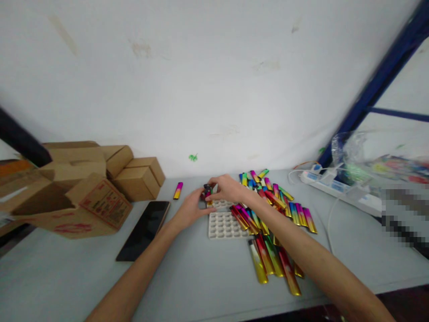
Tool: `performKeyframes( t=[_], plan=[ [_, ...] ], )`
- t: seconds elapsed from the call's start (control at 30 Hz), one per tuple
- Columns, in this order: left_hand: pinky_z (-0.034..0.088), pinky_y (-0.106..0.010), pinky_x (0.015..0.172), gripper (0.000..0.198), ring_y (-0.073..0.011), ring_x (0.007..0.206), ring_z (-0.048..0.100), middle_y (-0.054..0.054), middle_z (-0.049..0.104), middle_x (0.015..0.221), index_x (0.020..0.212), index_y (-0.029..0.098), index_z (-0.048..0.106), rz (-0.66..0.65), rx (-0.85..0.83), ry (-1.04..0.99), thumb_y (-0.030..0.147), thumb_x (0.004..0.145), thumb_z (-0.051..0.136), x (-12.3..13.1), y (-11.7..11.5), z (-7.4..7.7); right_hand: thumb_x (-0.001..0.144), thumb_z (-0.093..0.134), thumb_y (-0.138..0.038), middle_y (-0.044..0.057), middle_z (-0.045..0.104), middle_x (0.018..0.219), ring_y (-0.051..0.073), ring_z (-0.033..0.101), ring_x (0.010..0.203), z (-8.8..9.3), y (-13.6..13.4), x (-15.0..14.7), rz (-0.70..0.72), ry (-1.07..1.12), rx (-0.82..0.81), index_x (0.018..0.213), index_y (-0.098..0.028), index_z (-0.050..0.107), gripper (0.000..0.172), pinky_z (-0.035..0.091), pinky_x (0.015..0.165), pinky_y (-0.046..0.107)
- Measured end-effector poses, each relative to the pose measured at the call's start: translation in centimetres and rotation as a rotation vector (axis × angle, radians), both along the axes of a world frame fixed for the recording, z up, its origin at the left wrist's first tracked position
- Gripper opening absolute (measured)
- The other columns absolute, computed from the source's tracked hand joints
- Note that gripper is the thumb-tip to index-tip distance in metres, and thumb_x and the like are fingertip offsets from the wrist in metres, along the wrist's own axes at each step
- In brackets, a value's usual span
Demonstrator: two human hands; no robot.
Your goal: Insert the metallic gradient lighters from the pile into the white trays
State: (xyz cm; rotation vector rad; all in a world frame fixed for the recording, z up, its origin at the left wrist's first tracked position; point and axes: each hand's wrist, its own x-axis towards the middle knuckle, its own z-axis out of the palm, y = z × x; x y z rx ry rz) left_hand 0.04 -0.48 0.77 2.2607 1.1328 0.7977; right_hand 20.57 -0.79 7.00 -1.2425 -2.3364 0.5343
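From my station I saw both hands meeting just past the far edge of a white cell tray (223, 226). The left hand (189, 208) was curled around a small dark piece (208, 190) with a coloured band on it, and the right hand (229, 188) came over the top, its fingertips pinched on the same piece. The view was soft there, so I could only say it looked like a lighter body or cap. The piece was held between the two hands, just above the tray's far rim. Under and beyond the right forearm lay a loose pile of rainbow metallic casings (268, 214), some overlapping the tray's right side and others spreading back toward the person. A single rainbow casing (178, 190) lay apart, just beyond the left hand. Left of the left forearm a dark phone (144, 230) lay flat on the grey table (201, 286), and further left stood cardboard boxes (87, 188). Well off to the right of the right hand were a white power strip (335, 188) and a clear plastic bag (368, 161).
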Motion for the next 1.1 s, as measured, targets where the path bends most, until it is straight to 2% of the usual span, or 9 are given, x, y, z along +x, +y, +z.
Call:
performKeyframes(
  t=[0.13, 0.33, 0.57, 0.7, 0.8, 0.87, 0.97, 1.03, 1.1],
  plan=[
    [0.055, -0.046, 0.102, 0.060, -0.0315, 0.111, 0.069, -0.010, 0.074, 0.120, 0.124, 0.017, 0.064, -0.007, 0.006, 0.022, 0.044, 0.075, 0.087, 0.0, 0.1, -0.1, 0.085, 0.086, -0.037, 0.010, 0.080, 0.100, 0.018, 0.074, 0.077, 0.9, -0.3, 1.1, -0.021, 0.133, 0.040, 0.108, -0.012, 0.074, 0.036, 0.050, 0.070, 0.026],
    [0.055, -0.045, 0.098, 0.061, -0.0295, 0.103, 0.069, -0.010, 0.073, 0.113, 0.123, 0.017, 0.063, -0.006, 0.017, 0.044, 0.050, 0.077, 0.085, -0.1, 0.4, -0.4, 0.087, 0.079, -0.044, 0.005, 0.078, 0.082, 0.018, 0.072, 0.066, 2.4, -1.6, 5.4, -0.061, 0.303, -0.064, 0.102, -0.015, 0.071, 0.033, 0.054, 0.066, 0.029],
    [0.054, -0.044, 0.098, 0.049, -0.0300, 0.103, 0.068, -0.009, 0.071, 0.108, 0.105, 0.019, 0.065, -0.021, 0.050, 0.076, 0.054, 0.076, 0.084, 0.0, 0.5, -0.5, 0.086, 0.074, -0.056, 0.008, 0.080, 0.078, 0.022, 0.074, 0.072, 3.3, -4.3, 12.9, -0.248, 0.050, -0.190, 0.088, -0.017, 0.071, 0.039, 0.056, 0.068, 0.031],
    [0.055, -0.043, 0.095, 0.048, -0.0292, 0.101, 0.068, -0.008, 0.070, 0.107, 0.101, 0.019, 0.065, -0.040, 0.064, 0.076, 0.057, 0.077, 0.082, -0.1, 0.5, -0.4, 0.089, 0.069, -0.060, 0.008, 0.079, 0.073, 0.024, 0.075, 0.068, 3.3, -4.8, 15.6, -0.301, -0.086, -0.320, 0.085, -0.017, 0.075, 0.044, 0.056, 0.065, 0.031],
    [0.055, -0.043, 0.096, 0.048, -0.0291, 0.101, 0.068, -0.008, 0.070, 0.105, 0.100, 0.019, 0.065, -0.040, 0.067, 0.072, 0.058, 0.078, 0.082, -0.1, 0.5, -0.3, 0.088, 0.073, -0.056, 0.009, 0.080, 0.075, 0.025, 0.076, 0.068, 2.8, -4.6, 16.0, -0.359, -0.162, -0.388, 0.089, -0.017, 0.078, 0.040, 0.056, 0.063, 0.031],
    [0.055, -0.044, 0.097, 0.048, -0.0296, 0.102, 0.068, -0.008, 0.071, 0.105, 0.101, 0.019, 0.065, -0.039, 0.071, 0.073, 0.059, 0.078, 0.081, -0.1, 0.6, -0.3, 0.086, 0.078, -0.053, 0.009, 0.080, 0.076, 0.026, 0.076, 0.066, 2.5, -4.4, 15.8, -0.434, -0.230, -0.400, 0.103, -0.016, 0.079, 0.042, 0.056, 0.063, 0.032],
    [0.055, -0.044, 0.097, 0.049, -0.0300, 0.102, 0.068, -0.008, 0.071, 0.103, 0.100, 0.019, 0.066, -0.039, 0.070, 0.074, 0.061, 0.079, 0.080, -0.1, 0.6, -0.4, 0.088, 0.079, -0.049, 0.011, 0.081, 0.082, 0.025, 0.076, 0.067, 2.4, -4.0, 14.4, -0.522, -0.300, -0.264, 0.120, -0.013, 0.076, 0.048, 0.056, 0.066, 0.032],
    [0.055, -0.043, 0.096, 0.049, -0.0299, 0.102, 0.068, -0.008, 0.071, 0.104, 0.101, 0.019, 0.066, -0.039, 0.070, 0.073, 0.061, 0.079, 0.080, -0.1, 0.5, -0.4, 0.091, 0.077, -0.045, 0.011, 0.082, 0.091, 0.023, 0.076, 0.075, 2.3, -3.7, 12.6, -0.455, -0.263, -0.132, 0.118, -0.014, 0.076, 0.041, 0.056, 0.071, 0.030],
    [0.055, -0.044, 0.097, 0.048, -0.0300, 0.102, 0.068, -0.009, 0.071, 0.105, 0.101, 0.019, 0.066, -0.041, 0.074, 0.073, 0.060, 0.079, 0.080, 0.0, 0.5, -0.3, 0.095, 0.072, -0.045, 0.010, 0.082, 0.101, 0.021, 0.076, 0.081, 2.0, -3.2, 9.9, -0.261, -0.122, -0.090, 0.119, -0.017, 0.075, 0.037, 0.056, 0.074, 0.029]
  ],
)
